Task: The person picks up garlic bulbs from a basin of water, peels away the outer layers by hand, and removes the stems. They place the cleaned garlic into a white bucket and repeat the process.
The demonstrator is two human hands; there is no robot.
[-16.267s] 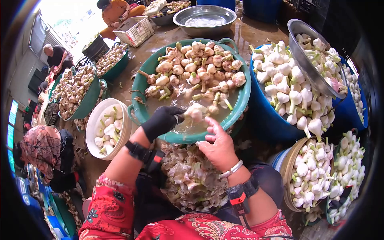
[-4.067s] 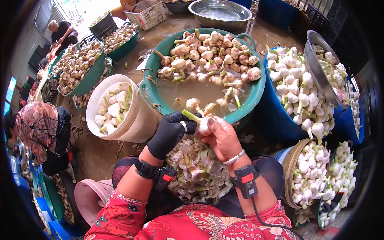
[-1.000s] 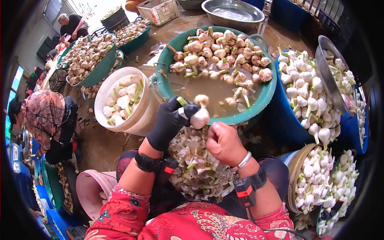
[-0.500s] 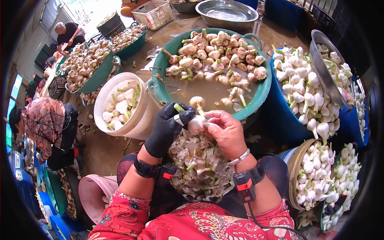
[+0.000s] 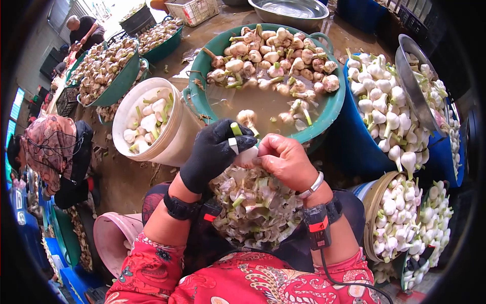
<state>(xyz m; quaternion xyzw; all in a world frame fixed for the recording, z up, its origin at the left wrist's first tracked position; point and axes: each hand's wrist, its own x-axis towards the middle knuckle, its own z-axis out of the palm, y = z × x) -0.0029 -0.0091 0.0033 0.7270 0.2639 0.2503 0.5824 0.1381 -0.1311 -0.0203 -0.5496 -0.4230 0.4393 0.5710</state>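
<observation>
Garlic bulb (image 5: 246, 156) — round, pale — between gloved left hand (image 5: 215, 152), bare right hand (image 5: 283, 159).

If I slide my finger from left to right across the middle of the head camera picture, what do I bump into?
A person in a patterned headscarf → white bucket → gloved left hand → garlic bulb → right hand → blue tub.

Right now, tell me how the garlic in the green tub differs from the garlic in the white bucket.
The tub garlic is brownish and dirty-skinned; the bucket garlic is clean white. The tub garlic sits heaped in murky water; the bucket garlic lies loose, with no water showing. Both keep green stem stubs.
</observation>
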